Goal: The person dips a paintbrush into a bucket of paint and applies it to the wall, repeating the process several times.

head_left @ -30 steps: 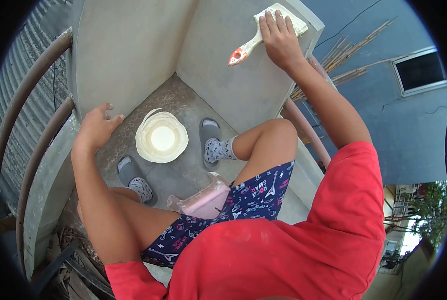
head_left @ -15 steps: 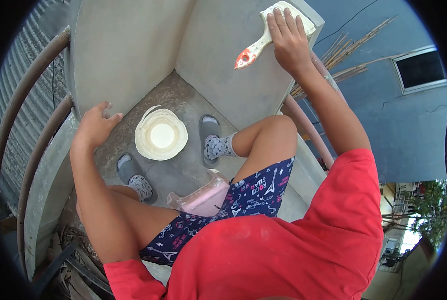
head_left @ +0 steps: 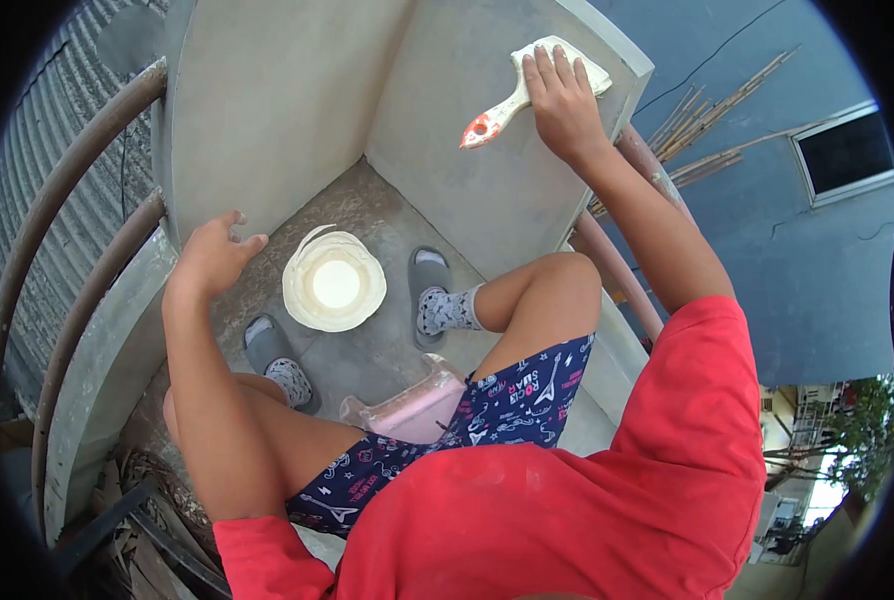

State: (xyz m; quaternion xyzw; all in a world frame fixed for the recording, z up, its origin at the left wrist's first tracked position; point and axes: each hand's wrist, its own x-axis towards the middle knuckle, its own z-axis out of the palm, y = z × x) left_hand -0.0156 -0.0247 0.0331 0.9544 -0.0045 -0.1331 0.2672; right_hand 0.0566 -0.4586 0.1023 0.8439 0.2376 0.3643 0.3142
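My right hand grips a wide paintbrush with a white and red handle, its bristles pressed on the top edge of the low concrete wall. My left hand rests against the other concrete wall, fingers spread, holding nothing. Between my feet on the floor stands a white bucket of pale paint. I am crouched in the corner.
A pink plastic container sits on the floor by my right thigh. Rusty curved pipes run along the left, and another pipe behind the right wall. Beyond it are a blue building and bamboo poles.
My right hand has slid the brush a little along the top of the wall. The left hand stays against the other wall.
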